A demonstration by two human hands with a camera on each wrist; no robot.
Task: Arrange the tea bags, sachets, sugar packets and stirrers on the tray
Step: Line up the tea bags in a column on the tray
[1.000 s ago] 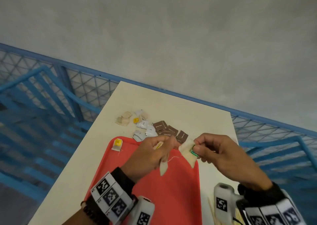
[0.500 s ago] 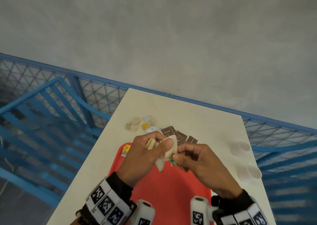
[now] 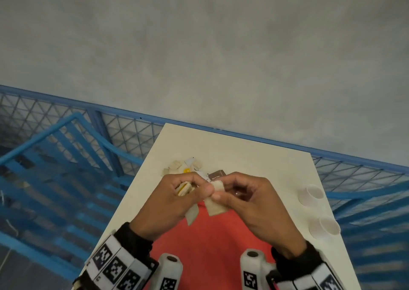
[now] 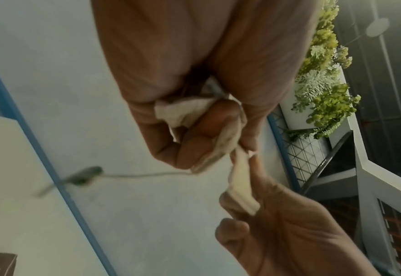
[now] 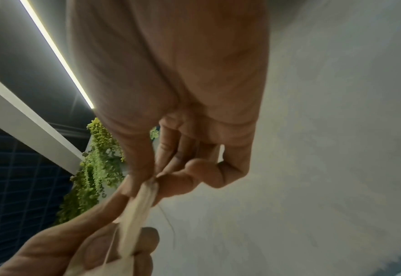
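Both hands hover above the far end of the red tray (image 3: pixel 212 241). My left hand (image 3: pixel 200 190) grips a small stack of beige tea bags (image 3: pixel 184 189), one with a yellow tag, and another bag (image 3: pixel 192 215) hangs below it. My right hand (image 3: pixel 218 195) pinches one beige tea bag (image 3: pixel 215 206) by its top edge, thumb against the left thumb. In the left wrist view the left hand (image 4: pixel 208 145) holds crumpled tea bags (image 4: pixel 189 110), and a string with a green tag (image 4: pixel 86 177) dangles. In the right wrist view the right hand (image 5: pixel 156 179) pinches the tea bag (image 5: pixel 140 201).
A pile of loose tea bags and white sachets (image 3: pixel 188 166) and a brown sachet (image 3: pixel 217 175) lie on the cream table (image 3: pixel 254 163) beyond the tray. Two white paper cups (image 3: pixel 312 193) (image 3: pixel 327 225) stand near the right edge. Blue mesh railing (image 3: pixel 124 132) borders the table.
The hands have drawn together, thumbs now touching, and risen nearer the camera. The view has shifted so the two cups at the right show.
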